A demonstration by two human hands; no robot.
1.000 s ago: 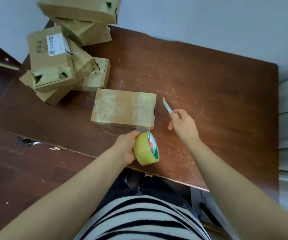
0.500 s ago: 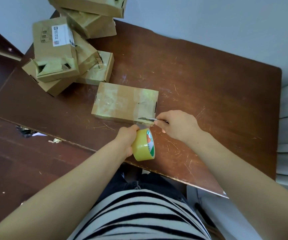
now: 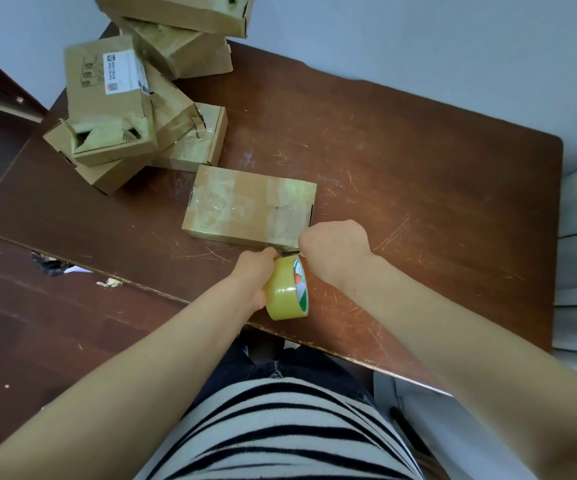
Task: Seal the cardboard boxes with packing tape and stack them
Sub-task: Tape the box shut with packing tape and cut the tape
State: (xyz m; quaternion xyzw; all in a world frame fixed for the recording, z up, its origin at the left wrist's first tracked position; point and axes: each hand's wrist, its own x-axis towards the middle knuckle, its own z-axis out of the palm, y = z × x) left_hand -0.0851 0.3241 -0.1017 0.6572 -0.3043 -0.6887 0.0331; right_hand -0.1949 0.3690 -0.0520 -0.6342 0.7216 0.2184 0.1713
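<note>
Boxes (image 3: pixel 113 109) heaped far-left on counter (image 3: pixel 418 185). Centre: taped box (image 3: pixel 245 206) lies flat. Left hand (image 3: pixel 255 271) grips tape roll (image 3: pixel 287 289) just off its near edge, presumably tensioning the strip. Right hand (image 3: pixel 335 247), fisted round thin blade (image 3: pixel 288 251), meets it, likely to cut.

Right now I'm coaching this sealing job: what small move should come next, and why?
Probably draw the blade in the right hand across to cut the box free of the tape roll: the blade lies between them, and the left hand holds the roll just off the box's near edge.
</note>
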